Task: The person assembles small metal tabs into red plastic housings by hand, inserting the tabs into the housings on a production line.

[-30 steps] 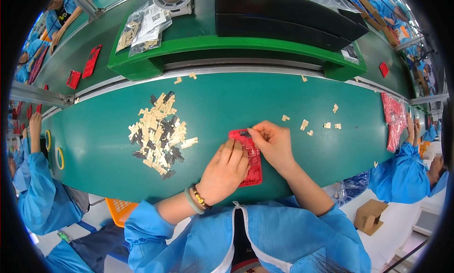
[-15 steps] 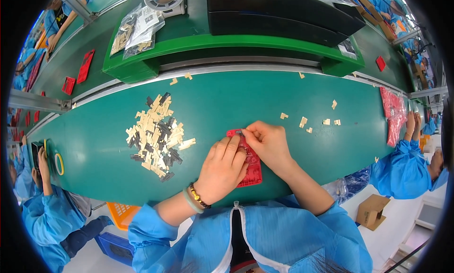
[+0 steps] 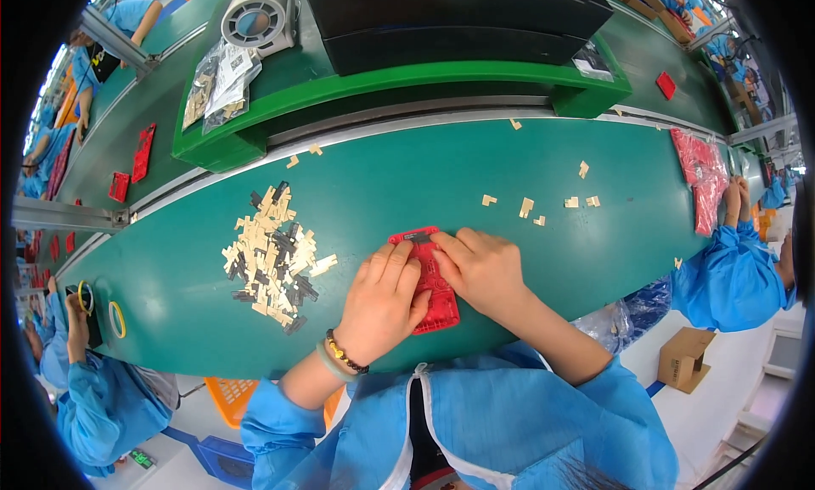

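A red plastic housing (image 3: 439, 307) with moulded recesses lies lengthwise on the green table in front of me. A small black strip (image 3: 416, 235) sits across its far end. Over the housing's left side my left hand (image 3: 384, 291) is closed, its fingertips by the strip and its thumb on the near part. My right hand (image 3: 484, 269) grips the far right side with curled fingers, the index fingertip at the strip's right end and the thumb lower on the housing. To the left is a loose pile of beige and black small pieces (image 3: 273, 257).
Several beige pieces (image 3: 526, 207) lie scattered at the right. Beyond the table is a green raised shelf (image 3: 373, 81) with a black bin (image 3: 458, 32), a grey fan (image 3: 255, 19) and a bag of parts (image 3: 222, 87). Red bagged parts (image 3: 703, 180) lie far right, near a co-worker's hands.
The right hand has gone from a raised pinch at the housing's far end to lying lower against its right side. The black strip shows more fully. The whole view has shifted slightly.
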`<state>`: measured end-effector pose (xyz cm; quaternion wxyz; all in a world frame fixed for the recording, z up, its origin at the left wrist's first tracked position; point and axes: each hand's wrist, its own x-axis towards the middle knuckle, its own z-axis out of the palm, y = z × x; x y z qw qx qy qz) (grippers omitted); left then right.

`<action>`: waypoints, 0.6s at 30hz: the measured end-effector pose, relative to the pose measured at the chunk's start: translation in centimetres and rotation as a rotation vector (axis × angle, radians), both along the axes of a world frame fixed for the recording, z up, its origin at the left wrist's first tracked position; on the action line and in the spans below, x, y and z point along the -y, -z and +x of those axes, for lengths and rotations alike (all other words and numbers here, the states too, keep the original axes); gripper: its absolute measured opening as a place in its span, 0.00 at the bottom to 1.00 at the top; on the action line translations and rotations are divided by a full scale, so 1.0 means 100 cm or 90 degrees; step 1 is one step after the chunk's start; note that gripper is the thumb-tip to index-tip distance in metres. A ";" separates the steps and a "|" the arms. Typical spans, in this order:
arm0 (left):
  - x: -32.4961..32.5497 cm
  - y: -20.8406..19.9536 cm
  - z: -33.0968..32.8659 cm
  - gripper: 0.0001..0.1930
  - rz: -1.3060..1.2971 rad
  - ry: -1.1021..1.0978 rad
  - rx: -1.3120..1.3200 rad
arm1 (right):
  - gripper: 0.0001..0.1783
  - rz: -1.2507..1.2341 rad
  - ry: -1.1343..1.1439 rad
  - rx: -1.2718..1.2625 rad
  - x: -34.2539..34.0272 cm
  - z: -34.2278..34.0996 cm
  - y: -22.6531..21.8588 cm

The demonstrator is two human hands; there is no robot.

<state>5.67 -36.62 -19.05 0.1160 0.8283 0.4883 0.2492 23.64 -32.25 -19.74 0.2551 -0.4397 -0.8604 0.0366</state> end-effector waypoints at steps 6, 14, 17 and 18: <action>-0.011 -0.001 0.008 0.26 0.032 -0.033 -0.076 | 0.16 -0.069 -0.138 -0.087 0.024 0.019 -0.011; -0.013 -0.006 0.014 0.25 0.146 -0.027 -0.378 | 0.17 -0.091 -0.312 -0.013 0.043 0.023 -0.004; -0.016 -0.007 0.006 0.23 0.109 -0.022 -0.305 | 0.15 -0.086 -0.367 -0.020 0.041 0.025 -0.004; -0.019 -0.010 -0.001 0.25 0.028 -0.039 -0.180 | 0.13 -0.050 -0.369 -0.040 0.039 0.029 -0.005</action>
